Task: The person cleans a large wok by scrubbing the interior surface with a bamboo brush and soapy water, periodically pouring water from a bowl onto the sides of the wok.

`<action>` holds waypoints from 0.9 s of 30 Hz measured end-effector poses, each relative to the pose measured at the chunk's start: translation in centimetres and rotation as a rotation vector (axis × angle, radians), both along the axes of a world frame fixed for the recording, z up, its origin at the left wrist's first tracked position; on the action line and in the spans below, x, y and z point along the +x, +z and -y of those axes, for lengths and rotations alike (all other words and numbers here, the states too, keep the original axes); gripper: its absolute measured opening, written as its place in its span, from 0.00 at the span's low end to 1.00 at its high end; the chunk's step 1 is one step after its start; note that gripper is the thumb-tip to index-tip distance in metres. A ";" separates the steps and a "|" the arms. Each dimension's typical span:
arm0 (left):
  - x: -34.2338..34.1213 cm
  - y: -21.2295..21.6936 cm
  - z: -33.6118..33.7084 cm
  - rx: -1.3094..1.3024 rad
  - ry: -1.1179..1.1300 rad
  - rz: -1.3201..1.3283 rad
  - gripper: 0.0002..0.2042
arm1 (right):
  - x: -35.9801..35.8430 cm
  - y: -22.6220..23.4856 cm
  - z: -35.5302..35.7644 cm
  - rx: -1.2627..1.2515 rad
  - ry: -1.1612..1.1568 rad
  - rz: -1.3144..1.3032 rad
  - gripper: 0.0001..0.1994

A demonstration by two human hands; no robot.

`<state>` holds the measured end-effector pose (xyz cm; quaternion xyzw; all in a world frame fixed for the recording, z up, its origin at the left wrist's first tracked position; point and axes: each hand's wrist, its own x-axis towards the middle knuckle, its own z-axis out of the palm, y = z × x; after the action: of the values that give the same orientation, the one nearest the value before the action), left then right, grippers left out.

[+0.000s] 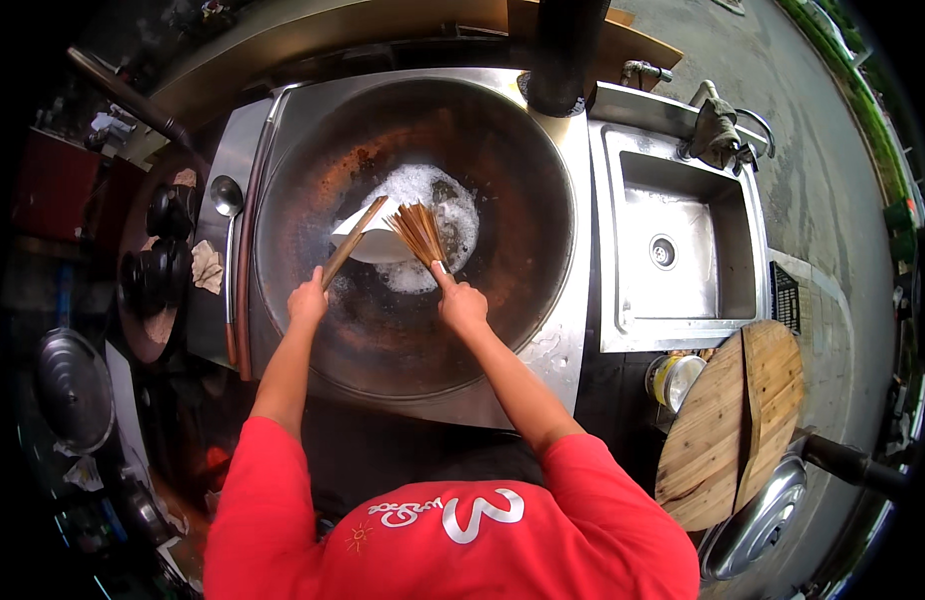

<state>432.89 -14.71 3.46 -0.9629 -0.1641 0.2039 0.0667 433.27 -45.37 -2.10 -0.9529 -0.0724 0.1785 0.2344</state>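
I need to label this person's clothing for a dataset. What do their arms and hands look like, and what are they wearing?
Both forearms are bare, as are the left hand and right hand: no gloves, watch or rings show. Short red sleeves belong to a red shirt with white lettering.

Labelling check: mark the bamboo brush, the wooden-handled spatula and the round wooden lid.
bamboo brush (420,232), head view, on the splayed bristles.
wooden-handled spatula (355,240), head view, mid-handle.
round wooden lid (733,425), head view, centre of the boards.
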 end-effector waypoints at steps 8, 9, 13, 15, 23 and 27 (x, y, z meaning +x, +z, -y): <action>-0.5 -0.1 -3.3 -0.109 0.056 0.060 0.25 | 5.7 -2.8 3.6 -0.150 -0.139 -0.122 0.33; -0.8 -0.1 -3.7 -0.131 0.039 0.068 0.24 | 5.7 -3.2 3.6 -0.109 -0.125 -0.181 0.33; -2.1 0.4 -3.8 -0.161 0.068 0.042 0.24 | 5.2 -1.7 2.3 0.186 -0.132 -0.299 0.37; -3.3 0.4 -3.7 -0.174 0.108 0.044 0.23 | 4.0 2.2 0.1 0.205 -0.082 -0.229 0.37; -2.4 1.3 -4.7 -0.712 0.569 -0.045 0.19 | 6.1 -2.1 3.3 -0.222 0.031 -0.176 0.29; -3.5 0.2 -6.2 -0.605 0.493 -0.108 0.18 | 5.0 -3.7 2.7 -0.006 -0.097 -0.304 0.35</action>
<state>429.37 -8.52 3.69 -0.8587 -0.3192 0.3032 -0.2625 438.27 -48.12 -5.77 -0.9178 0.0105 0.3096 0.2483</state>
